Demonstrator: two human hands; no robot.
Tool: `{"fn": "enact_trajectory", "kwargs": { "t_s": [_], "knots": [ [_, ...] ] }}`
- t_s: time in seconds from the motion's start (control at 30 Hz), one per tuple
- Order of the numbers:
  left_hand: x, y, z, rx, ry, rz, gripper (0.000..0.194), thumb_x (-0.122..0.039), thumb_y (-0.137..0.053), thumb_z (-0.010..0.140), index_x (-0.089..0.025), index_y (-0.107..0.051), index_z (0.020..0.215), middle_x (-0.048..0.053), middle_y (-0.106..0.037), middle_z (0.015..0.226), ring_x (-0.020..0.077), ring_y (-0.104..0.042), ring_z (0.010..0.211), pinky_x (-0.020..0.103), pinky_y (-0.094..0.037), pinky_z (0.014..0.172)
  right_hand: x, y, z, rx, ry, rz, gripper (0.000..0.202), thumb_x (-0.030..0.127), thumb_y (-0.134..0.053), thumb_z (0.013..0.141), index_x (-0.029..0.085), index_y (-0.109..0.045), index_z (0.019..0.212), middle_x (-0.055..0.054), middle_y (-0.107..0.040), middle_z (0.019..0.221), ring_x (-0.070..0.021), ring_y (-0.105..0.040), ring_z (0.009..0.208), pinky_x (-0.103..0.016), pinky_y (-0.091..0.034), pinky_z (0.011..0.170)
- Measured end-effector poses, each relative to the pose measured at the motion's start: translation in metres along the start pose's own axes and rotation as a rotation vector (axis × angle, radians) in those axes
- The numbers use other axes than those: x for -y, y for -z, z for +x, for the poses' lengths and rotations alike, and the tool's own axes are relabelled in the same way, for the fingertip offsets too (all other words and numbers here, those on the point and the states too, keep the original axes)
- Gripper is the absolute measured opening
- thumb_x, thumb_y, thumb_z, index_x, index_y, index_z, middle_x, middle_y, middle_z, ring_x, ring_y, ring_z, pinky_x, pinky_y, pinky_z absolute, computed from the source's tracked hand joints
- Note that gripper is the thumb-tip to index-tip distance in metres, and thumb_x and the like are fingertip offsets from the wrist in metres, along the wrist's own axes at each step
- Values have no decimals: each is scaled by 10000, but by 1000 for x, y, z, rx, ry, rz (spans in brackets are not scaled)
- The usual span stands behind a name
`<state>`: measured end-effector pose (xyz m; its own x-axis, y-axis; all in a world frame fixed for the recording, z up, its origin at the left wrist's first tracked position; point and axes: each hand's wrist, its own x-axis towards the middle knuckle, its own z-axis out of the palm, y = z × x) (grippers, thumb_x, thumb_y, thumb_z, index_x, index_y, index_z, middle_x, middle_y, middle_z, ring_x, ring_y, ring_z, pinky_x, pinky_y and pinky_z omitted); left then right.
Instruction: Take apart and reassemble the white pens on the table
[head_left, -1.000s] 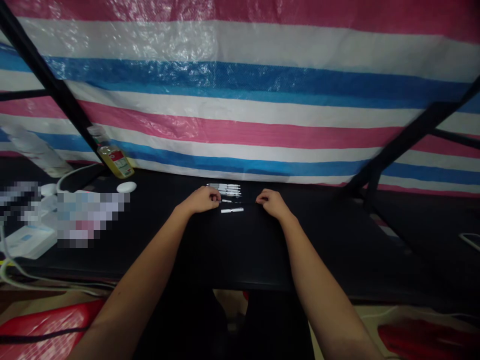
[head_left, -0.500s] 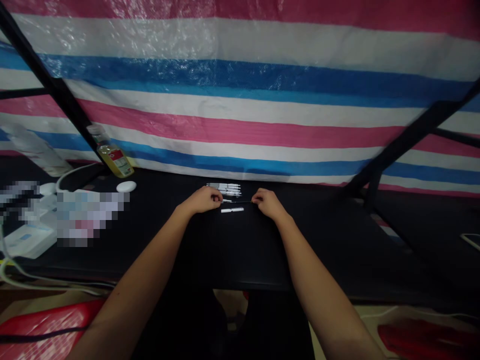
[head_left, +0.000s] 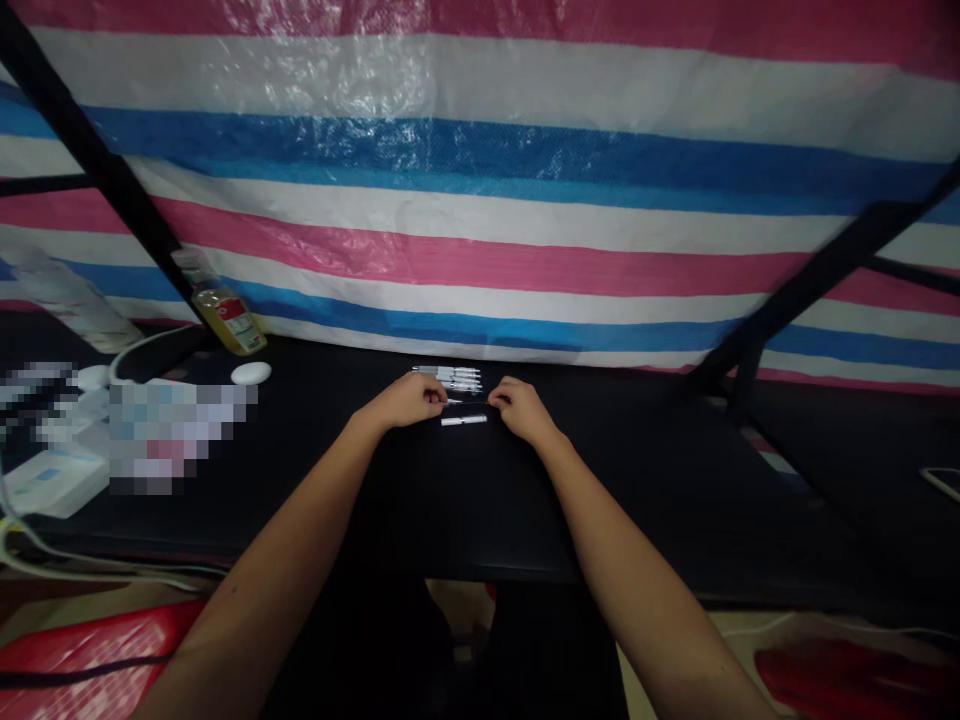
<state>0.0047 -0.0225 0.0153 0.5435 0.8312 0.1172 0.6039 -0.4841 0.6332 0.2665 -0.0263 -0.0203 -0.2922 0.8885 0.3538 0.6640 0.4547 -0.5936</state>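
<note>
Left hand: the left hand [head_left: 405, 400] rests on the black counter [head_left: 465, 500] at its far middle, fingers curled in, fingertips pinched on the left end of a thin pen refill [head_left: 466, 402]; the grip itself is too small to see clearly.
Right hand: the right hand [head_left: 519, 408] lies just right of it, also curled, its fingertips closed at the right end of the same thin piece.
Thin pen refill: a small whitish tip shows beside the left hand, with a fine dark line running right to the other hand; it sits just above the counter, between the two hands.
White pen barrel: a short white pen barrel [head_left: 463, 421] lies flat on the counter just on the near side of the held piece, between the hands, touched by neither.
Row of pens: a small row of white pens [head_left: 448, 377] lies side by side just beyond the hands, near the striped sheet.
Backdrop: a pink, white and blue striped sheet [head_left: 480, 200] hangs behind the counter, crossed by black bars.
Far left: a bottle of yellow liquid [head_left: 222, 310] leans by a bar, a white round object [head_left: 251, 373] lies near it, and a white box [head_left: 52, 482] sits nearer.
</note>
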Motion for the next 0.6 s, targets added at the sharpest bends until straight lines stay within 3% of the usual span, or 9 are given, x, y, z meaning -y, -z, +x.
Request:
{"fn": "enact_trajectory", "kwargs": {
  "t_s": [0.2, 0.33, 0.43, 0.6],
  "knots": [
    [-7, -2, 2, -171, -98, -20, 208, -141, -589, 736, -166, -709, 905, 59, -702, 915, 176, -615, 815, 298, -457, 771, 17, -4, -2, -92, 86, 117, 168, 120, -583, 872, 191, -720, 806, -36, -606, 857, -160, -586, 802, -301, -460, 777],
    [-12, -4, 2, -114, -104, -29, 226, -177, -593, 768, -189, -716, 957, 48, -717, 937, 180, -624, 840, 305, -452, 801, 31, -11, -3, -90, 127, 166, 153, 149, -581, 891, 198, -709, 822, -36, -608, 864, -169, -593, 838, -309, -467, 800],
    [-12, -4, 1, -70, -84, -20, 170, -225, -595, 781, -193, -713, 900, 26, -696, 840, 162, -595, 747, 291, -437, 741, 36, -13, -4, -90, 114, 186, 113, 174, -600, 888, 201, -706, 861, -32, -602, 865, -162, -581, 795, -307, -470, 770],
    [-1, 7, -3, -144, -5, -1, 120, -204, -601, 718, -186, -646, 828, 5, -619, 751, 150, -538, 691, 279, -400, 680, 34, -8, -7, -82, 80, 190, 137, 202, -709, 825, 201, -689, 961, -25, -602, 901, -147, -551, 752, -301, -470, 745]
  ]
}}
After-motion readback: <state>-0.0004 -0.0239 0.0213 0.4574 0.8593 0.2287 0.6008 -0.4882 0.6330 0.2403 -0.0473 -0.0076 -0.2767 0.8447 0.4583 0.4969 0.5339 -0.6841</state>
